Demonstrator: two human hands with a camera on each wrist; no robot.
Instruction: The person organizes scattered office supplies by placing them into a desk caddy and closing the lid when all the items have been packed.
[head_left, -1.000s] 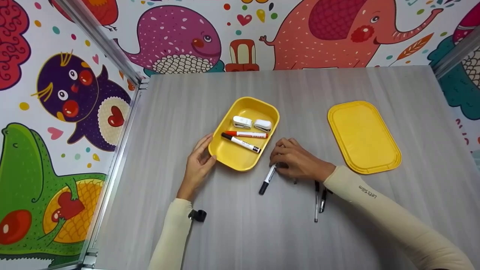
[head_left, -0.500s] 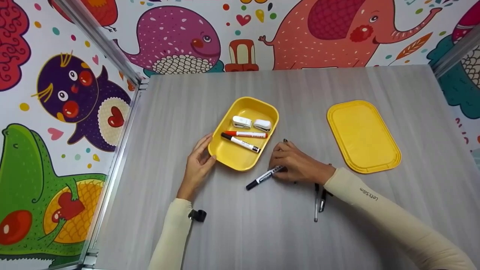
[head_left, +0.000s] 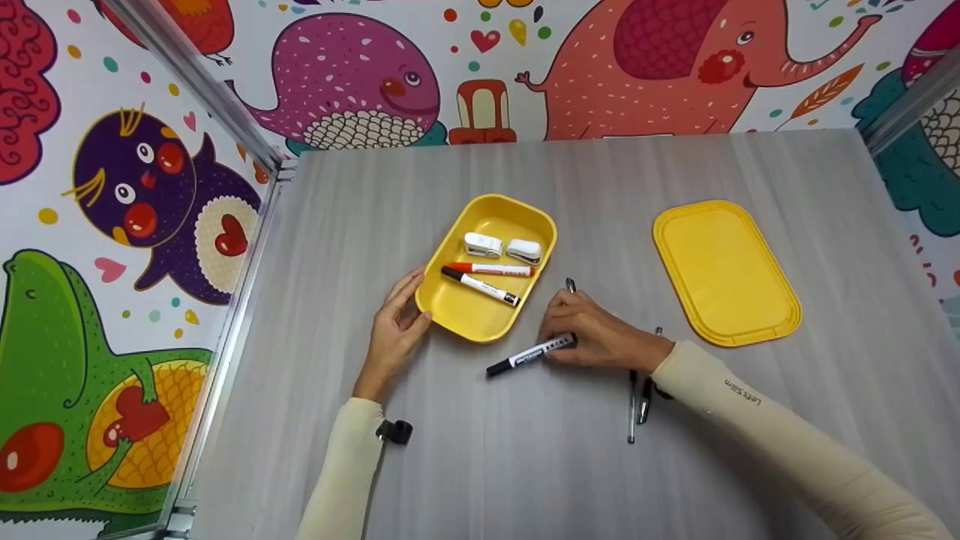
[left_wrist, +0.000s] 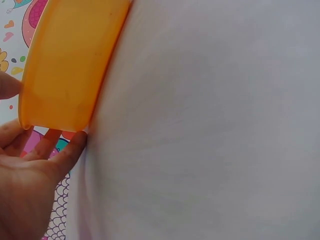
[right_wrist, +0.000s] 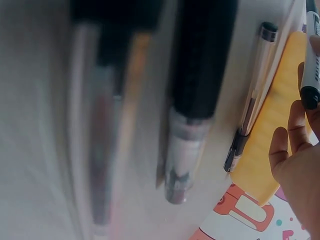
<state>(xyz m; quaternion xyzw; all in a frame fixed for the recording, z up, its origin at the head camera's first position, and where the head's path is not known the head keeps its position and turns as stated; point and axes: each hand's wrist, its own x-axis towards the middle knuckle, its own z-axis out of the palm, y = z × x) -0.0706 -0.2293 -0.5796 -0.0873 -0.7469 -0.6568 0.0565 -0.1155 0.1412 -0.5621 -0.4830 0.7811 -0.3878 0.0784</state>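
My right hand (head_left: 596, 330) holds a white marker (head_left: 529, 356) with black ends near its thumb, right of and below a yellow box (head_left: 469, 324); in the right wrist view the marker (right_wrist: 311, 67) lies between thumb and fingers. A clear pen (right_wrist: 256, 85) with a black clip lies beside those fingers. My left hand (head_left: 394, 334) rests against the box's left side; in the left wrist view its fingertips touch the end of the box (left_wrist: 75, 65), the thumb at the rim. Inside lie two white clip-like items (head_left: 483, 244), a red-capped marker (head_left: 495, 269) and a black-capped marker (head_left: 481, 286).
A yellow lid (head_left: 727, 274) lies on the table (head_left: 487, 465) at the right. Pens (head_left: 631, 412) lie below the right forearm, partly hidden by the wrist; they loom blurred in the right wrist view. Patterned walls stand behind and at both sides.
The marker at my right hand has swung from steep to nearly level, its black tip moving left. A pen's end has come into view above that hand. The left hand and box stay put.
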